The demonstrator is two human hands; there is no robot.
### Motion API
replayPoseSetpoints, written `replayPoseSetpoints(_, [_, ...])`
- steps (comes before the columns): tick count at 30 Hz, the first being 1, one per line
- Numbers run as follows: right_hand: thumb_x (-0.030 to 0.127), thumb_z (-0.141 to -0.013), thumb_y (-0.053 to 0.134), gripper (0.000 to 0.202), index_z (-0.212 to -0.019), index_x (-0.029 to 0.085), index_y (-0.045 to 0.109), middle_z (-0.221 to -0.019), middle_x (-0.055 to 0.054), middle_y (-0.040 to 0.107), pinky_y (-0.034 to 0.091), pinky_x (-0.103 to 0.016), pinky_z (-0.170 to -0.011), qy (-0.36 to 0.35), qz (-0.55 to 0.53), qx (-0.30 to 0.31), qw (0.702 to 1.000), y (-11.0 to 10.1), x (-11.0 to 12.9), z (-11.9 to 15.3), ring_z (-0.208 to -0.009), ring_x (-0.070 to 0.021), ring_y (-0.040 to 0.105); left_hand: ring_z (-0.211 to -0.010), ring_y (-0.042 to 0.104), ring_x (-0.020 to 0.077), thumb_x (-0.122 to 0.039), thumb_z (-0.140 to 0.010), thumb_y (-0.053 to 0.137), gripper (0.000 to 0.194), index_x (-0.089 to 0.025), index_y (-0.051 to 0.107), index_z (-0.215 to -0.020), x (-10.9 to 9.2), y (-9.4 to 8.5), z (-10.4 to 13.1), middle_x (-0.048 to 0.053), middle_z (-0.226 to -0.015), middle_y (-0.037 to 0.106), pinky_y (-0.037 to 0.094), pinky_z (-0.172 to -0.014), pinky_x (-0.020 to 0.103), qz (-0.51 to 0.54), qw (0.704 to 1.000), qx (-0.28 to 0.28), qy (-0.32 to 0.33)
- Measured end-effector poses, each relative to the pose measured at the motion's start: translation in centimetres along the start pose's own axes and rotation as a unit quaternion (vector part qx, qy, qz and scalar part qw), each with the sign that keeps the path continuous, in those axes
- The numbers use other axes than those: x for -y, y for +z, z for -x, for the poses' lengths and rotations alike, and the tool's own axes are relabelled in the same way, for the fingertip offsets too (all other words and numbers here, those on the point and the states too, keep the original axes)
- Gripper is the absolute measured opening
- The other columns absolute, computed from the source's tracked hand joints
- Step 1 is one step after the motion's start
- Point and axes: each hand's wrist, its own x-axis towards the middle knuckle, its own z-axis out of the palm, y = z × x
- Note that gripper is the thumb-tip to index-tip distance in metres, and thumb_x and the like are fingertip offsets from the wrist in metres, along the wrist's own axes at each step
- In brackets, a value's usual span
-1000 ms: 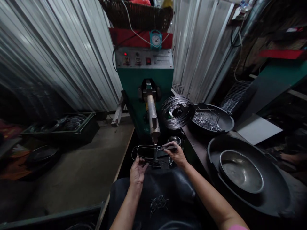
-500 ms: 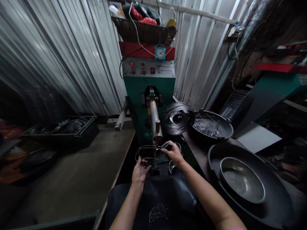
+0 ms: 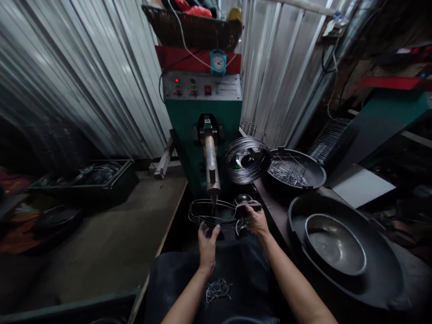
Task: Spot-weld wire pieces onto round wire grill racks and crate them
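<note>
A round wire frame (image 3: 199, 218) lies below the tip of the machine's metal arm (image 3: 211, 166). At the frame's near edge is my left hand (image 3: 207, 245), thumb and fingers apart; whether they touch the wire is hard to see. My right hand (image 3: 257, 218) is closed round a dark flat block (image 3: 249, 205) at the frame's right side. The green machine (image 3: 185, 126) stands straight ahead, its red light lit. Short bent wire pieces (image 3: 218, 290) rest on the dark apron (image 3: 182, 274) over my lap.
To the right are a wire coil (image 3: 248, 175), a black pan (image 3: 317, 173) of small wire parts, and a large pan (image 3: 381, 270) holding a metal bowl (image 3: 334, 245). A green bin (image 3: 124, 177) stands on the floor at left. A basket (image 3: 192, 31) sits atop the machine.
The right hand and dark block have shifted right, away from the machine's tip. My left hand has moved right and slightly down, along the frame's near edge. The camera view has shifted slightly.
</note>
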Motion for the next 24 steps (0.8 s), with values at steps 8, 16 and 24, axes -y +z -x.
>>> replayPoseSetpoints(8, [0.034, -0.058, 0.077, 0.028, -0.078, 0.022, 0.061, -0.085, -0.002, 0.068, 0.045, -0.038, -0.086, -0.024, 0.064, 0.054, 0.996, -1.1, 0.5, 1.1, -0.087, -0.0214, 0.062, -0.078, 0.055, 0.0106, -0.025, -0.057, 0.08, 0.059, -0.022, 0.044, -0.103, 1.3, 3.9, -1.1, -0.002, -0.082, 0.055, 0.041, -0.078, 0.025, -0.015, 1.0, -0.006, 0.019])
replayPoseSetpoints(16, [0.033, -0.062, 0.076, 0.026, -0.079, 0.021, 0.06, -0.081, -0.001, 0.068, 0.048, -0.035, -0.081, -0.011, 0.052, 0.103, 0.993, -1.7, 1.0, 1.6, -0.08, -0.0195, 0.064, -0.072, 0.056, 0.0101, -0.024, -0.058, 0.075, 0.039, -0.022, 0.049, -0.087, 0.3, 3.6, -0.3, -0.004, -0.076, 0.055, 0.044, -0.073, 0.027, 0.018, 0.999, 0.021, -0.038])
replayPoseSetpoints(24, [0.034, -0.066, 0.072, 0.022, -0.081, 0.021, 0.063, -0.079, -0.001, 0.066, 0.049, -0.031, -0.074, -0.064, 0.137, 0.138, 0.979, 1.3, 1.7, 2.2, -0.078, -0.0182, 0.062, -0.074, 0.057, 0.0117, -0.024, -0.06, 0.072, 0.033, -0.021, 0.049, -0.084, 0.5, 2.1, -1.0, -0.003, -0.079, 0.055, 0.048, -0.08, 0.041, 0.085, 0.992, 0.011, -0.087])
